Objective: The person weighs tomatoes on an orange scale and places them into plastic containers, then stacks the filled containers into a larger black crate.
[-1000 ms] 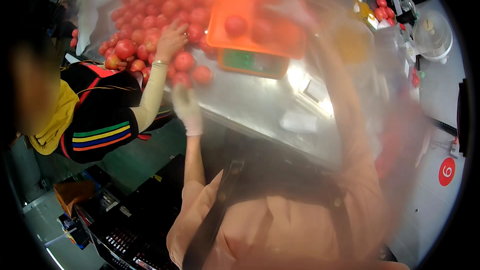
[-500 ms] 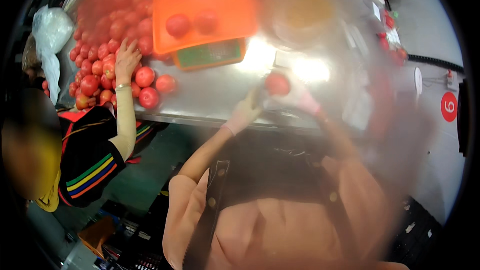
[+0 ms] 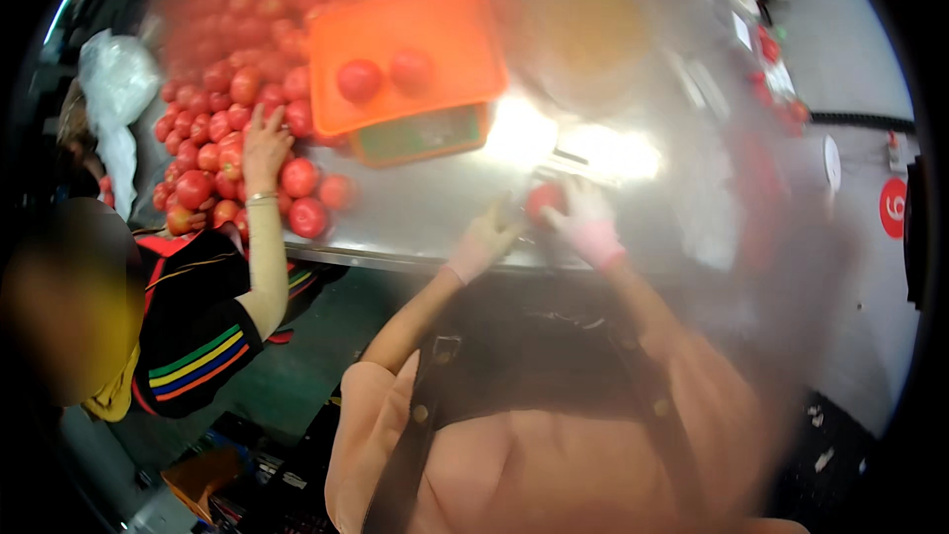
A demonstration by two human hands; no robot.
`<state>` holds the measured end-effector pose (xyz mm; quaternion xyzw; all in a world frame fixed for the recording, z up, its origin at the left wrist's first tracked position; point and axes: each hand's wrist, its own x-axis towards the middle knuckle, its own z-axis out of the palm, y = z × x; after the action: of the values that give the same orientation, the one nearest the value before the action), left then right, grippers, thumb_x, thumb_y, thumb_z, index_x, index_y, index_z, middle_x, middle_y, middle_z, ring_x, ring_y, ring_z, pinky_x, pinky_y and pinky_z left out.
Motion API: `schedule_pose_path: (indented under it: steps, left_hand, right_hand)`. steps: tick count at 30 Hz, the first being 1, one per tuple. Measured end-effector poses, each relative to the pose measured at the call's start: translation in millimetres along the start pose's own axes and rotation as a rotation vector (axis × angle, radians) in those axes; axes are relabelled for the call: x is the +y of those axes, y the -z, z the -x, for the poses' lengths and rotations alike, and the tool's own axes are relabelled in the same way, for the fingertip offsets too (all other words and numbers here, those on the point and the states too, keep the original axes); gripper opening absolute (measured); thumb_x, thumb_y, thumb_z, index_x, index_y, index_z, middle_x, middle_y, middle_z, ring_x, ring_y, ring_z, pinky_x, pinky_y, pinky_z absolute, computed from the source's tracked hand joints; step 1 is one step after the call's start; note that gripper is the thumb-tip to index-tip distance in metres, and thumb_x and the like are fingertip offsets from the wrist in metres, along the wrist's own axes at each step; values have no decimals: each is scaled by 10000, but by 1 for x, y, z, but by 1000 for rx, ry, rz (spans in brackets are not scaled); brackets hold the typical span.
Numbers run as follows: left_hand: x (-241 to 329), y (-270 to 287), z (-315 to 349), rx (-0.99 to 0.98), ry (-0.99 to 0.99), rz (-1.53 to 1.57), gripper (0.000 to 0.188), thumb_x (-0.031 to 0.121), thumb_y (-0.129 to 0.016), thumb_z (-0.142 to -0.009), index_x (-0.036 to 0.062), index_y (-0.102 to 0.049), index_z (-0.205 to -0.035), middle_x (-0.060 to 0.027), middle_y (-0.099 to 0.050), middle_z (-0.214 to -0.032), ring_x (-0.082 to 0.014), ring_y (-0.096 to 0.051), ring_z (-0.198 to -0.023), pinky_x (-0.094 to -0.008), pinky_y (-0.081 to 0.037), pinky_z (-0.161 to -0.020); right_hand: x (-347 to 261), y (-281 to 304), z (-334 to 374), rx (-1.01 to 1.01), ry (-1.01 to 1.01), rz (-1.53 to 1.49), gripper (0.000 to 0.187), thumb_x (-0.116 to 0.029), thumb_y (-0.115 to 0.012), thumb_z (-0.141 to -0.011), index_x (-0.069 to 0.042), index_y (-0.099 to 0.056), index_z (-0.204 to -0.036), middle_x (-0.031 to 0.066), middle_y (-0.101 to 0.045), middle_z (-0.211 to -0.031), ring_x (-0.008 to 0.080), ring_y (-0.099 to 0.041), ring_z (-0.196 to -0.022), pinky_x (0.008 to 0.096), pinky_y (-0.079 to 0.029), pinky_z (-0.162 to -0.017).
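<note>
My right hand (image 3: 590,225), in a pale glove with a pink cuff, has its fingers closed on a red tomato (image 3: 543,202) just above the steel table. Left of that tomato, my left hand (image 3: 482,245) wears a similar glove. Its fingers reach toward the tomato and look apart, with nothing I can make out in them; haze blurs the fingertips. Ahead of my hands, an orange tray (image 3: 455,44) holds two tomatoes (image 3: 360,81). It rests on an orange-framed base with a green surface (image 3: 420,138).
At the left lies a large heap of tomatoes (image 3: 219,129), where a co-worker's hand (image 3: 265,150) rests. A clear plastic bag (image 3: 117,74) hangs past the heap. The steel table (image 3: 405,213) reaches to a front edge near my wrists. Haze covers much of the right side.
The view has shifted slightly, so the tray and heap sit lower in it. My right hand has turned more over the tomato. My left hand stays beside it.
</note>
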<state>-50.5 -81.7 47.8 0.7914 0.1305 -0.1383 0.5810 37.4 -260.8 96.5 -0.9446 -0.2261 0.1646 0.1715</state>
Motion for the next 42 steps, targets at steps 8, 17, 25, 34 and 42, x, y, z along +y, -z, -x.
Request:
schedule_pose_path:
  steps: [8, 17, 25, 34, 42]
  left_hand:
    - [62, 145, -38, 975, -431, -469, 495, 58, -659, -782, 52, -480, -1243, -183, -488, -1203, -327, -503, -1061, -390, -442, -886]
    - [58, 195, -99, 831, -124, -560, 591, 190, -715, -694, 180, -468, -1230, -174, -410, -1300, -380, -429, -1166, -454, -400, -962]
    - [109, 67, -81, 112, -643, -36, 595, 167, -734, -702, 64, -471, -1225, -144, -503, -1153, -244, -530, -1065, -334, -444, -922]
    - [115, -30, -71, -266, -682, -195, 589, 208, -721, -697, 67, -482, -1217, -180, -518, -1184, -316, -552, -1059, -366, -455, -913]
    - [107, -56, -41, -306, -781, -805, 492, 284, -682, -736, 129, -524, -1176, -110, -547, -1175, -322, -595, -940, -421, -459, -806]
  right_hand:
    - [-131, 40, -153, 404, 527, -104, 554, -251, -683, -758, -136, -482, -1262, 192, -458, -1257, 390, -480, -1098, 439, -445, -899]
    - [-94, 62, -125, 160, 326, -675, 607, -175, -714, -700, -18, -464, -1230, 183, -513, -1188, 288, -513, -1125, 353, -412, -966]
    - [34, 46, 51, -26, 58, -329, 612, -221, -740, -661, -89, -497, -1207, 184, -523, -1101, 377, -551, -988, 394, -472, -878]
    - [29, 6, 85, 286, 282, 68, 517, -242, -686, -689, -88, -533, -1158, 170, -524, -1114, 336, -513, -1038, 463, -370, -956]
    - [42, -8, 115, 386, 326, -15, 401, -175, -698, -677, -77, -559, -1041, 130, -550, -1070, 293, -527, -1038, 452, -382, -958]
